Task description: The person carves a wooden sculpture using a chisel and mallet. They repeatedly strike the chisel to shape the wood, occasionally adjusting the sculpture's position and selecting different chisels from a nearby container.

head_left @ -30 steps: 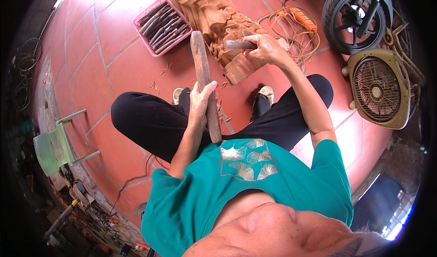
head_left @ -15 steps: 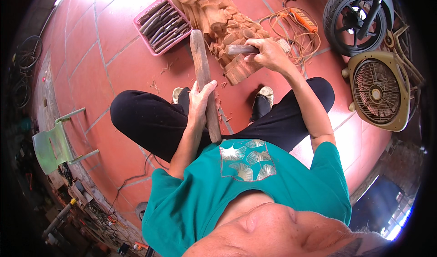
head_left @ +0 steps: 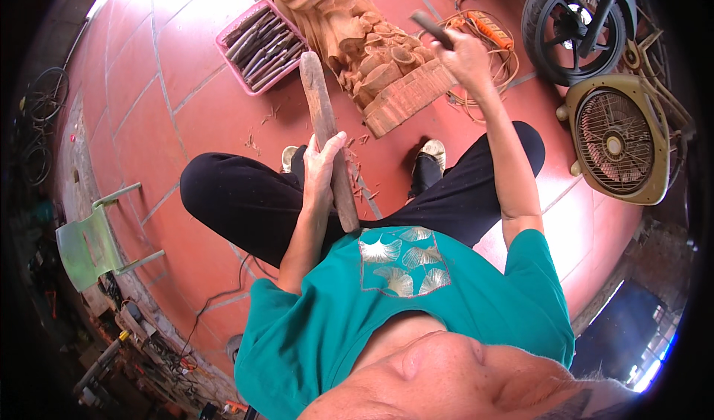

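My left hand is closed round a long, flat wooden club, worn grey-brown, its lower end against my shirt and its upper end pointing away. To the right, my raised right hand grips a dark chisel, which points up and to the left; its far tip is slightly blurred. Beneath and beside that hand lies a reddish wood carving, with rounded, scale-like relief and a flat, squared base. The chisel is apart from the carving's base.
A pink basket full of chisels stands left of the carving. Behind my right hand an orange power strip lies among coiled cord. A fan and a motorbike wheel are at the right, a green chair at the left. Wood shavings dot the tiles.
My right hand has lifted away with the chisel, up and to the right, and the chisel has turned to slant upward. My left hand and the club have barely moved.
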`<act>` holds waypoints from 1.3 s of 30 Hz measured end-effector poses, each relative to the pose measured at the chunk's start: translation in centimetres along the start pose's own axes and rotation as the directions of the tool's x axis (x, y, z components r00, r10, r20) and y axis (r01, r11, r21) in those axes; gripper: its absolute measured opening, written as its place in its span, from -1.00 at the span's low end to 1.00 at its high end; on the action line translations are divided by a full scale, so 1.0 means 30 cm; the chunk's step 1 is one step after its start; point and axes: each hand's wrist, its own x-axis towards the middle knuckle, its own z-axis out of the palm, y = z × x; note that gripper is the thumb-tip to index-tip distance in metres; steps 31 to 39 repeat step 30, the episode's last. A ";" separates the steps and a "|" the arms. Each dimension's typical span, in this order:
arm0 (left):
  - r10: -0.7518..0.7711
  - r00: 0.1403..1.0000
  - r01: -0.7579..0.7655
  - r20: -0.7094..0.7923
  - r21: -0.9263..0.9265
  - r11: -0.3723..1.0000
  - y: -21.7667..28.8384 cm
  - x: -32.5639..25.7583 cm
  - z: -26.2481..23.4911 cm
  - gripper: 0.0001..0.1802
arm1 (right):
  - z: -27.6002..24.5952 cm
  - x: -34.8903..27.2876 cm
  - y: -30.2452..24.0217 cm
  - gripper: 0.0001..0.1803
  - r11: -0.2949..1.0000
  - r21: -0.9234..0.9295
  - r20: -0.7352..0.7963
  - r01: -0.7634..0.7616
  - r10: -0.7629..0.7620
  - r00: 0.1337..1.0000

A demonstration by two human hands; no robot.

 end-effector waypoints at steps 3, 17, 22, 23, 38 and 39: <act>0.005 1.000 -0.005 0.009 -0.003 1.000 -0.014 0.003 0.003 -0.70 | -0.051 0.018 0.116 -0.65 0.993 -0.012 0.030 -0.118 0.119 0.992; 0.042 0.998 -0.045 0.057 0.060 0.997 -0.066 0.019 0.064 -0.64 | -0.024 -0.021 0.185 -0.65 0.986 0.028 0.175 -0.167 0.160 0.971; 0.101 0.994 -0.097 -0.033 0.097 0.991 -0.104 0.034 0.085 -0.58 | 0.012 -0.004 0.290 -0.61 0.933 0.269 0.214 -0.241 0.186 0.959; 0.122 0.992 -0.117 -0.043 0.095 0.989 -0.114 0.034 0.087 -0.58 | 0.024 0.007 0.305 -0.60 0.917 0.305 0.239 -0.257 0.188 0.953; 0.190 0.982 -0.188 -0.020 0.057 0.980 -0.142 0.048 0.097 -0.52 | 0.099 -0.008 0.396 -0.32 0.315 0.741 0.503 -0.593 0.325 0.801; 0.190 0.982 -0.188 -0.020 0.057 0.980 -0.142 0.048 0.097 -0.52 | 0.099 -0.008 0.396 -0.32 0.315 0.741 0.503 -0.593 0.325 0.801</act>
